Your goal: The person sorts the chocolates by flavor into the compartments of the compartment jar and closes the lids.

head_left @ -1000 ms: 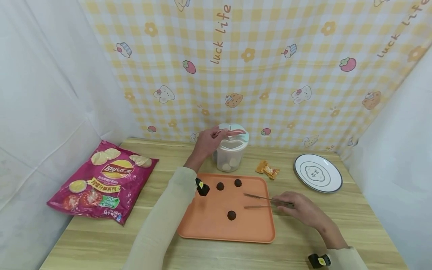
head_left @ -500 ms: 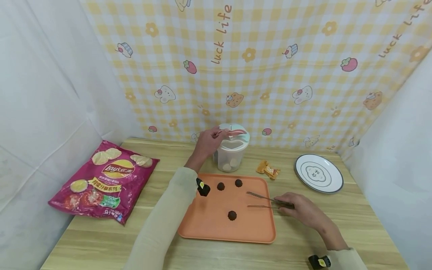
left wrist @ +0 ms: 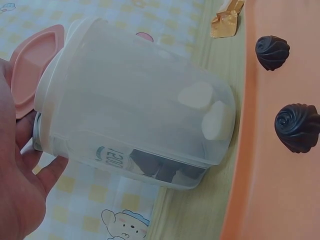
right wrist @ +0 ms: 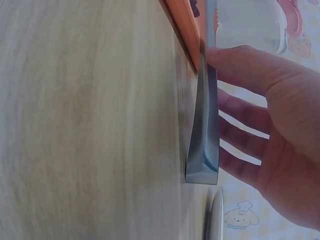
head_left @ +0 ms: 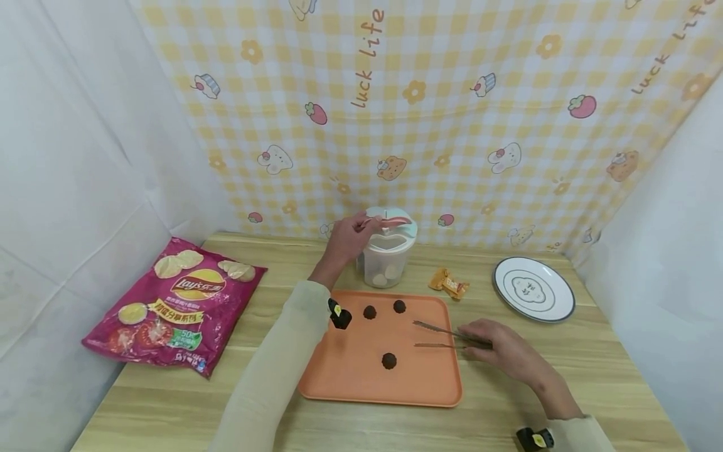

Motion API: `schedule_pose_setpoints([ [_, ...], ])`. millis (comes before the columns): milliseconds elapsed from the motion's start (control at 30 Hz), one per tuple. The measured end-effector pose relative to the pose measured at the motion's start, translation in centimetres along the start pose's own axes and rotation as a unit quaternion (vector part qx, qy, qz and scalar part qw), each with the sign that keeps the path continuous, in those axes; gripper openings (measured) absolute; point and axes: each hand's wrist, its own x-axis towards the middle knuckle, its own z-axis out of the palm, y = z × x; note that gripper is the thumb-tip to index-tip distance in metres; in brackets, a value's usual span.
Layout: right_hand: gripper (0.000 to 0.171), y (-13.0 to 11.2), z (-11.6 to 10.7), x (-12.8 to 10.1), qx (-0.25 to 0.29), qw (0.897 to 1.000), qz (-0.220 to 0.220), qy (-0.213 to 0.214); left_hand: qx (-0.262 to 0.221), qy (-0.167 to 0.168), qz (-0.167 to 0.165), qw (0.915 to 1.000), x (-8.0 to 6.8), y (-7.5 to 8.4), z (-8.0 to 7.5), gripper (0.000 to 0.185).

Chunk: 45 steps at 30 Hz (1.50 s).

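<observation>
At the left of the head view we see a crimson chip bag lying flat on the wooden tabletop. Moving toward the centre, the left arm in a cream sleeve stretches up the frame from the lower middle, and the left hand reaches the clear plastic canister that stands just behind the orange tray. Its fingers are curled and pinch the pink lid flap at the canister's top — in the left wrist view the flap sits against the fingers while the palm lies beside the canister wall.

On the tray lie three dark chocolates, two near its far edge and one nearer the middle. To the right, the right forearm comes in from the lower right corner, low over the tabletop, and the right hand grips the metal tongs at their joined end — thumb on top, fingers loosely spread below, as the right wrist view shows. The tongs' arms stand apart and point left over the tray's right side, holding nothing. Further right sit a gold-wrapped candy and a white plate.
</observation>
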Motion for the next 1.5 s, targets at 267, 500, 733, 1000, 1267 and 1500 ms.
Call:
schedule_pose_setpoints([
  [267, 0.045, -0.9, 0.1, 0.9, -0.015, 0.999, 0.020, 0.032, -0.012, -0.008, -0.008, 0.9999, -0.1, 0.2, -0.1, 0.063],
  [500, 0.037, -1.9, -0.3, 3.3, -0.010, 0.997, 0.010, 0.073, -0.011, -0.004, -0.005, 0.9999, -0.1, 0.2, -0.2, 0.063],
  [733, 0.033, -3.5, -1.1, 7.7, -0.006, 0.988, -0.006, 0.156, -0.015, -0.002, 0.001, 0.9999, -0.1, 0.0, -0.5, 0.060],
  [1000, 0.035, -4.5, -2.7, 13.4, 0.037, 0.984, 0.014, 0.173, -0.006, -0.004, -0.016, 0.9998, -0.2, 0.1, -0.9, 0.053],
  [1267, 0.035, -5.7, -4.3, 18.2, 0.092, 0.972, 0.023, 0.214, -0.010, -0.022, -0.012, 0.9996, -0.2, 0.2, -0.6, 0.065],
  [1500, 0.042, -6.0, -4.4, 21.0, 0.138, 0.969, 0.045, 0.199, -0.005, -0.020, -0.012, 0.9997, -0.3, 0.3, -0.6, 0.066],
])
